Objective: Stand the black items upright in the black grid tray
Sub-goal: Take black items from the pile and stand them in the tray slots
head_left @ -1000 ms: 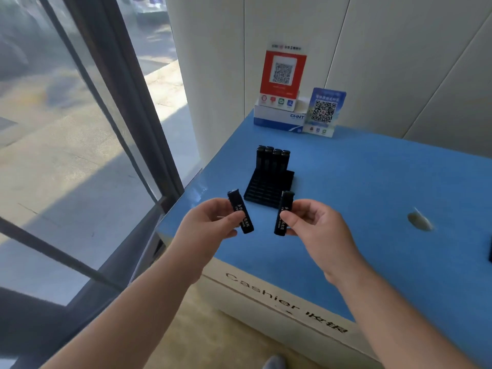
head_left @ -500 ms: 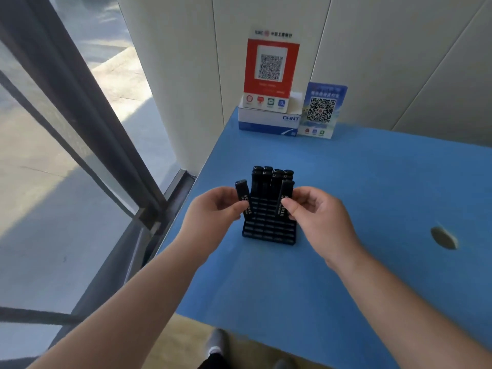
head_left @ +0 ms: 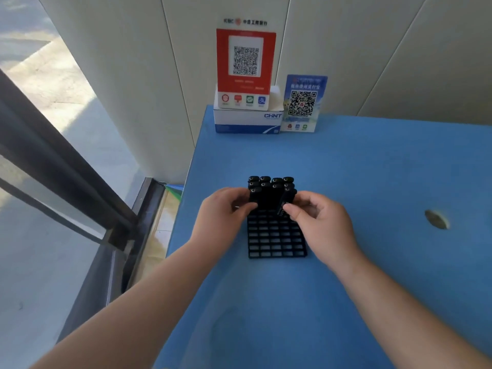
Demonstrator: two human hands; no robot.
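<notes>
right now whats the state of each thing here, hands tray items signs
left hand: grips an upright item at the tray's left
right hand: pinches a tilted item
black grid tray: far rows filled, near slots empty
standing items: upright
red sign: upright on the white box
blue sign: upright

Bright daylight from the window (head_left: 40,161) on the left. Soft shadows on the blue table (head_left: 372,182) near the forearms. Slight overall softness; wide-angle bending at edges; small print blurred.
</notes>
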